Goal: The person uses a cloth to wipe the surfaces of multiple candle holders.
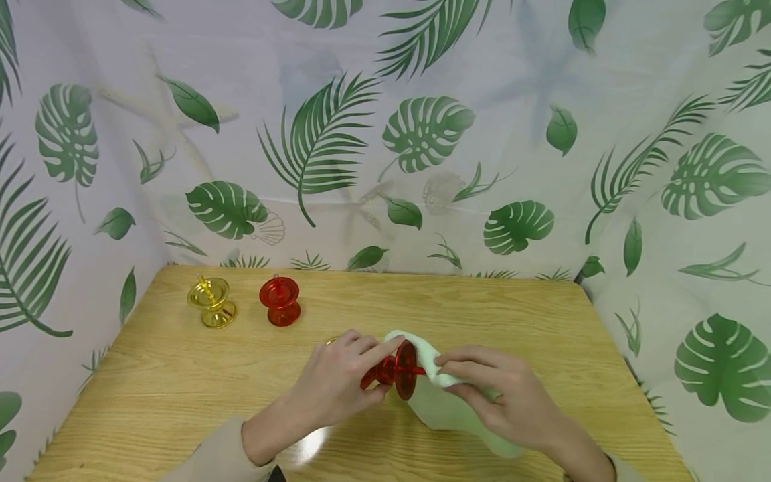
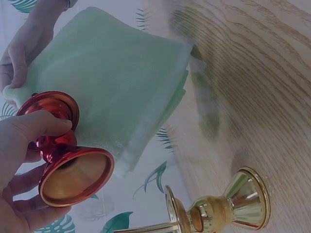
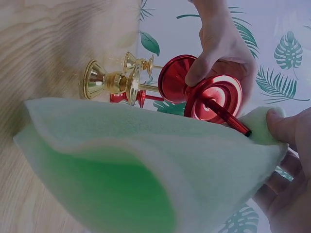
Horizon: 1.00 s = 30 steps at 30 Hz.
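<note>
My left hand point(image 1: 340, 378) grips a shiny red candle holder point(image 1: 406, 386) around its narrow waist, tipped on its side above the table. Its thin rod points right, toward a pale green cloth point(image 1: 446, 408). My right hand point(image 1: 512, 395) pinches the cloth's upper edge between thumb and fingers, and the rest hangs down in folds. In the right wrist view, the rod point(image 3: 228, 116) reaches the cloth beside my right thumb. The left wrist view shows the holder's hollow base point(image 2: 77, 179). A gold candle holder point(image 2: 248, 199) stands close by, mostly hidden behind my left hand in the head view.
Toward the back left of the wooden table point(image 1: 482, 308) stand another gold candle holder point(image 1: 218, 313) and another red one point(image 1: 283, 313), both upright. A leaf-print sheet point(image 1: 361, 147) hangs behind the table and along its sides.
</note>
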Each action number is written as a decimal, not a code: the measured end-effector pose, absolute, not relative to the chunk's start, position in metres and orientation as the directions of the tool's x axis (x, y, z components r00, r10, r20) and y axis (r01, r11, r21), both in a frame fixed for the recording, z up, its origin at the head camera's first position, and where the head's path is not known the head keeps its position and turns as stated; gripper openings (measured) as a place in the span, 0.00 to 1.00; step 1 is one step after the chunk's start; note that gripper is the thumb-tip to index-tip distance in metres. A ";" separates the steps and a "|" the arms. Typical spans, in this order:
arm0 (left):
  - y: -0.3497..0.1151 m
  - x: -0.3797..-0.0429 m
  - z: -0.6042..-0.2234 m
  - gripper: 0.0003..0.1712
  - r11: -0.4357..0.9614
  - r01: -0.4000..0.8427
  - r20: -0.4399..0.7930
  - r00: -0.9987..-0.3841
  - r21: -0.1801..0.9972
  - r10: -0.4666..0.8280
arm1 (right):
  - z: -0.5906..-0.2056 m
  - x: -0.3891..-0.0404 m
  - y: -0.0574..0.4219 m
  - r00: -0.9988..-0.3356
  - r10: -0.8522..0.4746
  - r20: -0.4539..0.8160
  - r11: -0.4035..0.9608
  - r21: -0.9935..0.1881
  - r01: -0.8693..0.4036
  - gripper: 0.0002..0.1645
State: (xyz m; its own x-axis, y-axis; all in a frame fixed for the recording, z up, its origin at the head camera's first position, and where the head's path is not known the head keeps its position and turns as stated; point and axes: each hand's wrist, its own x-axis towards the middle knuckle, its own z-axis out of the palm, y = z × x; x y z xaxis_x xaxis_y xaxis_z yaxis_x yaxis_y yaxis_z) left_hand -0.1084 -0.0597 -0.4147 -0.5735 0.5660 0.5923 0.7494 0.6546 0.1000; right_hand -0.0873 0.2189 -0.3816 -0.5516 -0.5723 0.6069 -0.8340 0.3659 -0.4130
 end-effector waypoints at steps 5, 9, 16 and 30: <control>-0.058 -0.108 -0.416 0.40 0.655 0.751 0.609 -0.560 0.087 0.561 | -0.385 -0.089 0.211 -0.570 -0.553 0.608 0.364 -0.439 -0.822 0.22; -0.055 -0.107 -0.417 0.41 0.649 0.758 0.627 -0.539 0.070 0.563 | -0.390 -0.092 0.204 -0.574 -0.552 0.605 0.362 -0.447 -0.818 0.23; -0.048 -0.107 -0.415 0.40 0.638 0.769 0.619 -0.523 0.046 0.586 | -0.388 -0.094 0.196 -0.594 -0.584 0.553 0.415 -0.425 -0.804 0.18; -0.051 -0.108 -0.419 0.40 0.594 0.784 0.639 -0.552 0.179 0.536 | -0.375 -0.101 0.220 -0.901 -0.415 0.124 0.194 -0.956 -0.220 0.09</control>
